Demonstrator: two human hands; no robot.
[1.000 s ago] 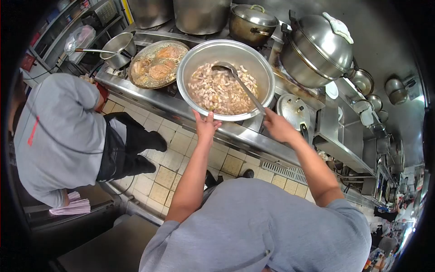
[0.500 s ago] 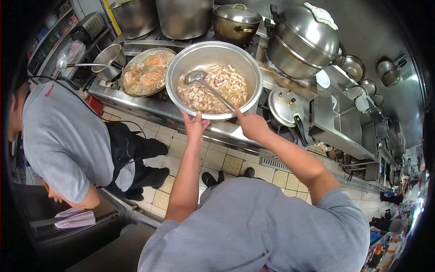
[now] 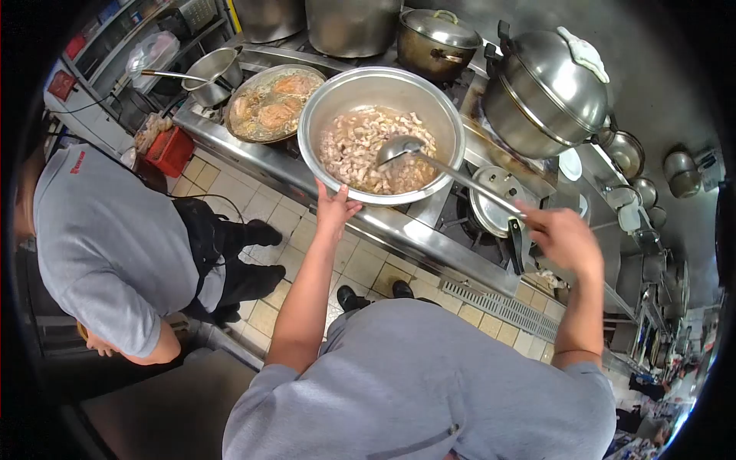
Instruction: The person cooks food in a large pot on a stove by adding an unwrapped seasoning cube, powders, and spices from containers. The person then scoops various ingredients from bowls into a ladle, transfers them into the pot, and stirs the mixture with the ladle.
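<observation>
A restaurant-style kitchen: big lidded pots (image 3: 438, 42) crowd a long steel stove (image 3: 268, 165), a pressure cooker (image 3: 494, 201) sits on a burner, and more pans (image 3: 625, 153) (plainly well used) hang along the metal wall (image 3: 644, 77).

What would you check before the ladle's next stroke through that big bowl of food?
1. Right hand closed on the ladle: ok.
2. Left hand on the big bowl's rim: ok.
3. Ladle head inside the bowl, at the chopped food: ok.
4. Bowl firmly seated on the stove: cannot tell, its underside is hidden.
5. Co-worker apart from bowl and ladle: ok.
</observation>
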